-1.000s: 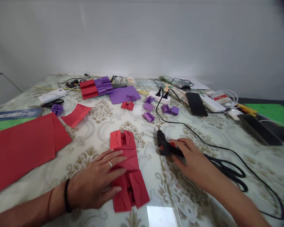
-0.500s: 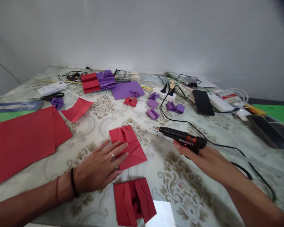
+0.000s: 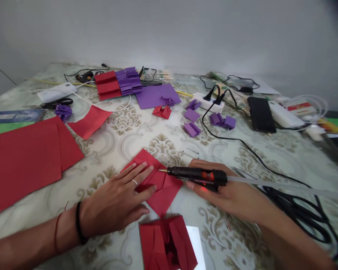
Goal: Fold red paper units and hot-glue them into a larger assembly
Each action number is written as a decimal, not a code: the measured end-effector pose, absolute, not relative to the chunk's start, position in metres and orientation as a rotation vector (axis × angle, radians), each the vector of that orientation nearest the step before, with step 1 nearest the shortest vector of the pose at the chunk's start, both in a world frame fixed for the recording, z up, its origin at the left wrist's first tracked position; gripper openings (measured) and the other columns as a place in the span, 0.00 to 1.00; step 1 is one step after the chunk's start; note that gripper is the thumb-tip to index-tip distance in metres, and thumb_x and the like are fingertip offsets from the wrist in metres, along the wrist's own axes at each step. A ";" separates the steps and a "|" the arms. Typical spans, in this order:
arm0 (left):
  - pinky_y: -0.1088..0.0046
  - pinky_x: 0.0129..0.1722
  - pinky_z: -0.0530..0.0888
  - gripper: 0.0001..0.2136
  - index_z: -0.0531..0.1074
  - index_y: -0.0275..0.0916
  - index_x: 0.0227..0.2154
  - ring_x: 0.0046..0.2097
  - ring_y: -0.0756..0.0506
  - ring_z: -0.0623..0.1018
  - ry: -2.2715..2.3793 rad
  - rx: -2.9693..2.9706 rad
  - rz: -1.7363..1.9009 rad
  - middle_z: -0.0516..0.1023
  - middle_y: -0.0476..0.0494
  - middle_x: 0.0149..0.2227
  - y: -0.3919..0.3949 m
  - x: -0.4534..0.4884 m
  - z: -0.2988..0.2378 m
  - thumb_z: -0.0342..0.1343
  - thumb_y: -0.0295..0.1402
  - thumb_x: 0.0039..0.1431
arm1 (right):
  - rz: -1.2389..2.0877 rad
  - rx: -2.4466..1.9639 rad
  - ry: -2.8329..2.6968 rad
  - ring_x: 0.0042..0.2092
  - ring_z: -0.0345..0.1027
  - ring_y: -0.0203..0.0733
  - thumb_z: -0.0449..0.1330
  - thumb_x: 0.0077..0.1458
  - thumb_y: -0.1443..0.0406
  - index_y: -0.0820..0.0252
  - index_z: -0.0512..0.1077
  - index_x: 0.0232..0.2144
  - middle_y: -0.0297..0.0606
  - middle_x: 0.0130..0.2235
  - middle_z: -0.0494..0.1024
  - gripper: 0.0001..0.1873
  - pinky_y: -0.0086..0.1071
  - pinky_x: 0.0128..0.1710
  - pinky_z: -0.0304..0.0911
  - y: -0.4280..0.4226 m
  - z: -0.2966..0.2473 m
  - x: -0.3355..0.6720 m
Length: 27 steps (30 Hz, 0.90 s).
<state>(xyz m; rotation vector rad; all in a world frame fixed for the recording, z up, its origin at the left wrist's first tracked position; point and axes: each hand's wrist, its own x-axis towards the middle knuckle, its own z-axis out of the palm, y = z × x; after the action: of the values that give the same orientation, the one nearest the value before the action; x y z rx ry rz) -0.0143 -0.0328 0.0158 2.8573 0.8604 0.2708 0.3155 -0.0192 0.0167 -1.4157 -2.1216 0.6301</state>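
My left hand (image 3: 121,200) lies flat, fingers spread, on a folded red paper piece (image 3: 160,193) on the table. In my right hand (image 3: 222,191) is a black hot glue gun (image 3: 198,175), its small red light glowing and a clear glue stick (image 3: 250,180) sticking out behind. The gun's brass tip is over the middle of the red piece, near my left fingertips; whether it touches the paper I cannot tell. Below, a second folded red piece (image 3: 154,243) with an open gap in its centre rests partly on a white sheet (image 3: 196,243).
Large red sheets (image 3: 19,161) lie at the left, near black-handled scissors (image 3: 58,103). Small folded purple pieces (image 3: 192,129) sit ahead, by a white power strip (image 3: 208,101). A phone (image 3: 261,114) is farther right. Another pair of scissors (image 3: 295,213) lies beside my right forearm.
The glue gun has moved left and down, its tip now over the red paper. That paper has turned under my left hand. The view has shifted slightly, showing the scissors at the right.
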 end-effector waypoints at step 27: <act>0.51 0.61 0.73 0.19 0.71 0.42 0.62 0.68 0.34 0.71 0.898 2.643 0.389 0.73 0.37 0.68 -0.021 -0.021 0.013 0.58 0.35 0.71 | 0.990 -1.055 -2.271 0.34 0.73 0.44 0.61 0.61 0.70 0.52 0.68 0.29 0.33 0.29 0.76 0.10 0.39 0.40 0.68 -0.034 0.028 0.264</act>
<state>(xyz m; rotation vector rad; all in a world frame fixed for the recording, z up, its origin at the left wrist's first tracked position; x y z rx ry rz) -0.0208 -0.0208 0.0126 2.6426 0.8982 0.3885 0.2637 -0.0337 0.0282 -1.0547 -2.2712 0.9902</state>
